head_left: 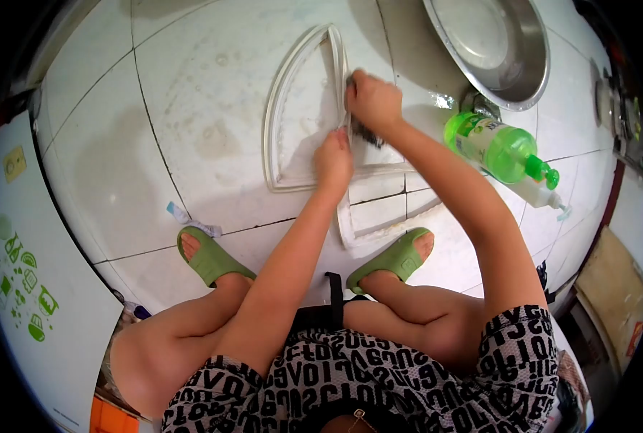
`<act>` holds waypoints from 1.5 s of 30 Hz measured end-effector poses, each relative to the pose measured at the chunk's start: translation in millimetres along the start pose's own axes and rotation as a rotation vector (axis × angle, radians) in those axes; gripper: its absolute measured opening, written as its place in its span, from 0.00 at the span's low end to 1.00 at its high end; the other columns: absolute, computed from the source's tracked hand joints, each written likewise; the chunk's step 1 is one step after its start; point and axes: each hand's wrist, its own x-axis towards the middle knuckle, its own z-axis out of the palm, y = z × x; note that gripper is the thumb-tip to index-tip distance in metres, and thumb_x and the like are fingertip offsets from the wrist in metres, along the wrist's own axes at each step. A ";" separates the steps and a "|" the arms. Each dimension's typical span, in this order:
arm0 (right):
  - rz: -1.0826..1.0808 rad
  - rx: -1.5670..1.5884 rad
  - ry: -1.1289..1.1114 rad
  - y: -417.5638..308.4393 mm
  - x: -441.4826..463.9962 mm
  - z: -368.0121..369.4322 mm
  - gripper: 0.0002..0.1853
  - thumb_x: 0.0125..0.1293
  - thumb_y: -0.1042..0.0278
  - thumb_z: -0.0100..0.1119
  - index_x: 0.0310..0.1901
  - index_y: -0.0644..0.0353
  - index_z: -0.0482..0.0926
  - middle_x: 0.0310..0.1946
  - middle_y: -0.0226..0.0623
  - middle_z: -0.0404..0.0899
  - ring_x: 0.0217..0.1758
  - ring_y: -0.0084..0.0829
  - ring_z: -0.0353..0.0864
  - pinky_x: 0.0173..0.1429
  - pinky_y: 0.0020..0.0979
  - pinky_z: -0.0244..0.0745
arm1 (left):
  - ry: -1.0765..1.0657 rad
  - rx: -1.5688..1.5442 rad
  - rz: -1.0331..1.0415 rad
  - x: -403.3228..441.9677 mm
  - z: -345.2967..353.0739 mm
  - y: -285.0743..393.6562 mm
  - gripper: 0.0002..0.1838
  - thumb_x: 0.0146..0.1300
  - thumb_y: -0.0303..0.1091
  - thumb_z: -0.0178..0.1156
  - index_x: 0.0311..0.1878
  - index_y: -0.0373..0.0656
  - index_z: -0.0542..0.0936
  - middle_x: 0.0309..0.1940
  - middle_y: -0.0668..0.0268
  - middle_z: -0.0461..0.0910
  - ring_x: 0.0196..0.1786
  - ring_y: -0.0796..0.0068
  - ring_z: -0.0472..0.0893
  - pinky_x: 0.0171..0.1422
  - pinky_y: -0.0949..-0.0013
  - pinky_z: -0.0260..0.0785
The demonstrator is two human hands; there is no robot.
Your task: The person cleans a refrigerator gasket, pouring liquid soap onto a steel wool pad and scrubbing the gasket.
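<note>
A white rubber door gasket (269, 137) lies looped on the tiled floor in front of me. My left hand (334, 160) pinches one strip of it near the middle of the loop. My right hand (375, 99) is closed around a dark, bristly scrubbing brush (369, 135), pressed against the same strip just beyond my left hand. The brush is blurred and partly covered by my fingers. Another length of the gasket (344, 224) runs toward my feet and bends off to the right.
A steel basin (531, 68) stands at the upper right. Near it, a green pump bottle of liquid (505, 151) and a clear spray bottle (538, 193) lie on the floor. A crumpled tube (184, 218) lies by my left green slipper (210, 260). A white panel (33, 289) borders the left.
</note>
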 end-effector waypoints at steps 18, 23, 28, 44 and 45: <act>-0.264 0.136 -0.145 -4.2 -36.7 5.1 0.09 0.60 0.61 0.56 0.36 0.57 0.72 0.29 0.37 0.78 0.28 0.42 0.81 0.31 0.42 0.75 | -0.020 -0.015 -0.122 12.3 -22.3 21.6 0.20 0.71 0.41 0.43 0.30 0.40 0.78 0.17 0.55 0.78 0.23 0.51 0.80 0.33 0.51 0.72; -0.240 0.027 -0.098 -8.6 -13.6 13.8 0.09 0.59 0.62 0.57 0.36 0.56 0.73 0.29 0.36 0.79 0.28 0.40 0.81 0.29 0.40 0.75 | -0.022 0.049 -0.109 13.7 -13.6 9.5 0.21 0.72 0.42 0.41 0.28 0.43 0.78 0.11 0.61 0.76 0.20 0.56 0.80 0.31 0.53 0.72; -0.250 -0.032 -0.051 -15.0 8.7 12.5 0.09 0.60 0.62 0.57 0.36 0.57 0.72 0.30 0.35 0.79 0.25 0.40 0.81 0.27 0.40 0.75 | -0.101 0.022 -0.140 8.8 -19.2 20.5 0.22 0.73 0.40 0.41 0.29 0.35 0.75 0.11 0.61 0.75 0.12 0.69 0.76 0.21 0.65 0.70; -0.156 -0.095 0.013 -27.7 42.5 16.0 0.10 0.63 0.61 0.54 0.40 0.57 0.74 0.31 0.37 0.80 0.28 0.42 0.82 0.30 0.41 0.76 | -0.011 0.098 -0.054 8.8 -12.1 8.4 0.24 0.73 0.44 0.43 0.28 0.38 0.77 0.10 0.61 0.75 0.11 0.66 0.76 0.23 0.63 0.71; -0.157 -0.092 0.022 -28.2 38.0 14.6 0.10 0.63 0.61 0.54 0.40 0.57 0.74 0.31 0.37 0.80 0.28 0.42 0.82 0.30 0.41 0.76 | 0.018 0.199 -0.042 11.0 -11.0 7.4 0.23 0.73 0.44 0.43 0.29 0.38 0.78 0.13 0.59 0.77 0.15 0.62 0.78 0.26 0.60 0.72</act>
